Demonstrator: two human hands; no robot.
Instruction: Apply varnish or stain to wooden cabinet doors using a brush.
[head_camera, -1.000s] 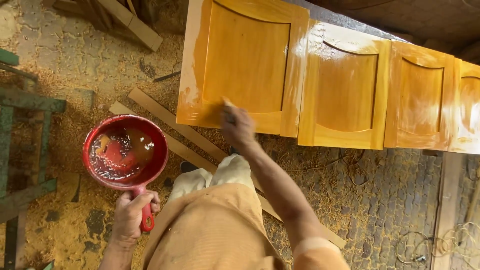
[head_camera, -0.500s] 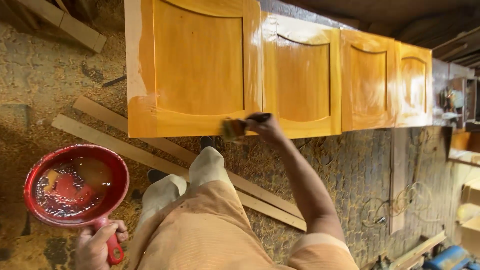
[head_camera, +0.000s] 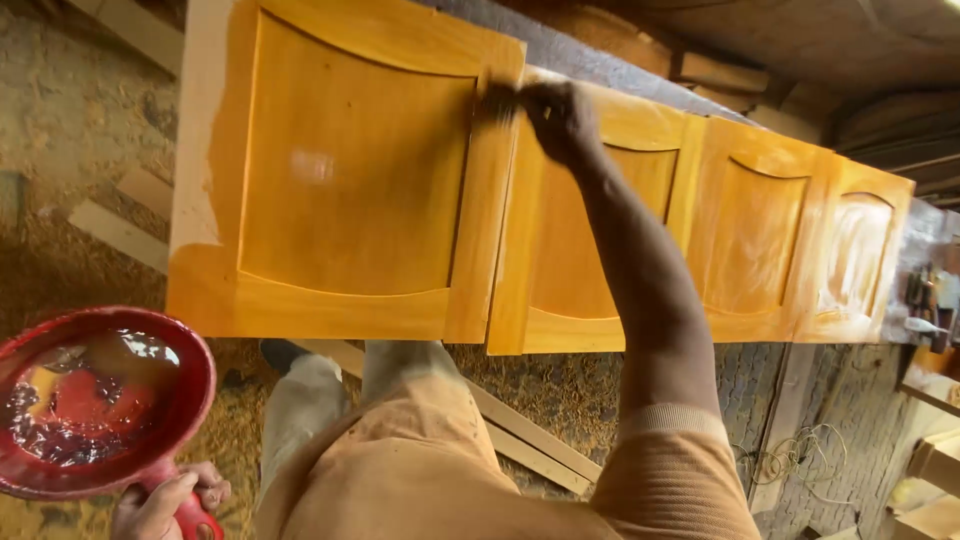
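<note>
A dark-bristled brush (head_camera: 497, 102) sits gripped in the right hand (head_camera: 560, 118), its bristles touching the upper right stile of the orange-varnished wooden cabinet door (head_camera: 350, 170) leaning in a row with three more varnished doors (head_camera: 740, 235). The left hand (head_camera: 165, 505) is closed around the handle of a round red plastic bowl (head_camera: 95, 400) holding glossy liquid. Long, even strokes along the grain, judged best, would avoid streaks. Wooden slats (head_camera: 530, 440) lie on the sawdust-covered floor (head_camera: 60, 130).

Your right hand (head_camera: 560, 118) has carried the small dark brush (head_camera: 497, 103) from the glossy orange wooden cabinet door's (head_camera: 350, 180) near bottom rail up to its far right stile.
</note>
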